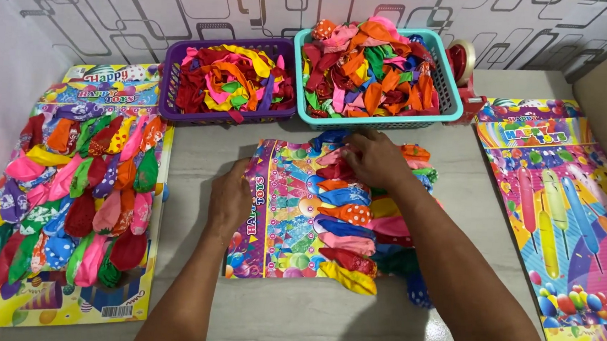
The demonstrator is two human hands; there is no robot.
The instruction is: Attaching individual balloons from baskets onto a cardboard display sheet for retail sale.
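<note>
Under right hand (372,157): balloons (346,227) on printed card (283,212), fingers pinching one; left hand (230,197) flat, pressing card edge.

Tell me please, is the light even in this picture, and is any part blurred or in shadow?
Head view: light is soft and even, with no strong glare; the left hand and right hand throw faint shadows on the grey table; the balloon card and the baskets look sharp, without visible motion blur.

Middle card (279,211): rectangular, pink-edged, multicoloured, under the hands.
Left card (66,303): yellow, long, near the left wall.
Right card (571,210): yellow, bright print, bare, far right.
</note>
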